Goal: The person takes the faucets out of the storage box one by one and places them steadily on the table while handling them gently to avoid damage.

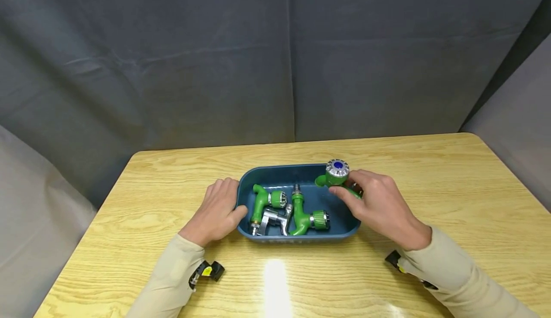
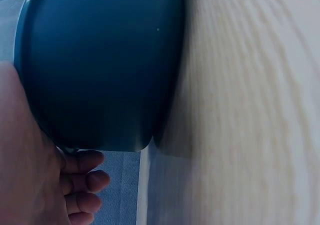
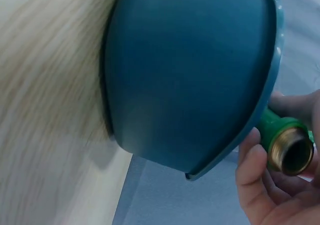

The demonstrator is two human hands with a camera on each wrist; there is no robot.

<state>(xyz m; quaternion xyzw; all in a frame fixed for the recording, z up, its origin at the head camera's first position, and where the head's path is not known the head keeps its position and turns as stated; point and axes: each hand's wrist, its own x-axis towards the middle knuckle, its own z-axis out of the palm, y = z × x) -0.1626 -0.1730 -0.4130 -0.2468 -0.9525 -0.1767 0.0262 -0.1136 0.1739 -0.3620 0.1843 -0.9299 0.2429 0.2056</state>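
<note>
My right hand (image 1: 383, 204) holds a green tap (image 1: 337, 169) over the right end of a dark blue plastic basin (image 1: 297, 237). The tap's ridged silver knob with a blue cap faces up, and its brass-threaded open end shows in the right wrist view. At the basin's left end my left hand (image 1: 218, 209) grips the rim, thumb over the edge and fingers outside. Inside the basin lie a green tap (image 1: 260, 204) on the left, a small chrome tap (image 1: 275, 216) beside it, and another green tap (image 1: 303, 213) near the middle.
The basin stands on a light wood-grain table (image 1: 163, 189). Behind the table's far edge hangs a dark grey cloth (image 1: 215, 69), with lighter cloth at both sides. A strapped wrist camera (image 1: 211, 270) sits on the left sleeve.
</note>
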